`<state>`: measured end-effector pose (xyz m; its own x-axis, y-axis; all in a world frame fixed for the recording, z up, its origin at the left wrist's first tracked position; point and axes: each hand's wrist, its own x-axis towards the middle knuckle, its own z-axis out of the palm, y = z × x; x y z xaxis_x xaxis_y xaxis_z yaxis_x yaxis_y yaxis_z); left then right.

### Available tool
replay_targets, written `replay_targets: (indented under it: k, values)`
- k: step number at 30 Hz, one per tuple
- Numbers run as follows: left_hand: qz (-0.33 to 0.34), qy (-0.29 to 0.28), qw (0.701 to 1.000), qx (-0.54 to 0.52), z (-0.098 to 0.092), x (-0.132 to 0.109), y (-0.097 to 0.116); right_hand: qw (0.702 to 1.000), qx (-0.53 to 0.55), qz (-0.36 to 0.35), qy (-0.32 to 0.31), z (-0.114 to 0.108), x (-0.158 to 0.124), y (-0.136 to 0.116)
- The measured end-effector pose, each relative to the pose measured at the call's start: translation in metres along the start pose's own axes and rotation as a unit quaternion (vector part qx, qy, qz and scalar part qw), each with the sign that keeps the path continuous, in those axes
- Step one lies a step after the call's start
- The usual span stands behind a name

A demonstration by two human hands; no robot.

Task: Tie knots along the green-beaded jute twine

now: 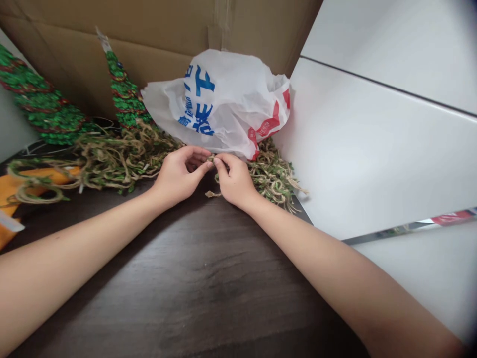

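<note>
My left hand and my right hand meet near the table's far side, thumbs and forefingers pinching a length of leafy twine between them. Its loose end hangs below the right hand's fingers, and much of it is hidden by the hands. Left of them lies a tangled heap of brown twine with green leaves. Another heap of the same leafy twine spreads to the right, partly under a white plastic bag with blue and red print. The bag's lower edge is just behind my fingers.
Two green tinsel trees with red trim stand at the back left, before a large cardboard box. An orange item lies at far left. The dark wood-grain table borders a white panelled surface at right.
</note>
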<state>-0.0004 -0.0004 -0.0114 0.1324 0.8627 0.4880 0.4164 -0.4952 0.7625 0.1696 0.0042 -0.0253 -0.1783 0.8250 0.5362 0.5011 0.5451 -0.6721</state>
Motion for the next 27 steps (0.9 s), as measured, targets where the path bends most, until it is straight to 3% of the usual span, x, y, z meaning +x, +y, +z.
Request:
replay_targets:
  k: [9, 14, 27]
  values:
    - [0.067, 0.034, 0.978, 0.193, -0.0037, -0.004, 0.0054, 0.997, -0.065, -0.038, -0.015, 0.0014, -0.0067, -0.0016]
    - [0.024, 0.04, 0.981, 0.186, -0.004, -0.0053, 0.0064, 0.997, -0.066, -0.034, -0.019, 0.0002, -0.0075, -0.0041]
    - [0.085, 0.051, 0.981, 0.165, -0.0034, -0.01, 0.005, 0.994, 0.028, 0.092, 0.057, 0.0, -0.0022, -0.0063]
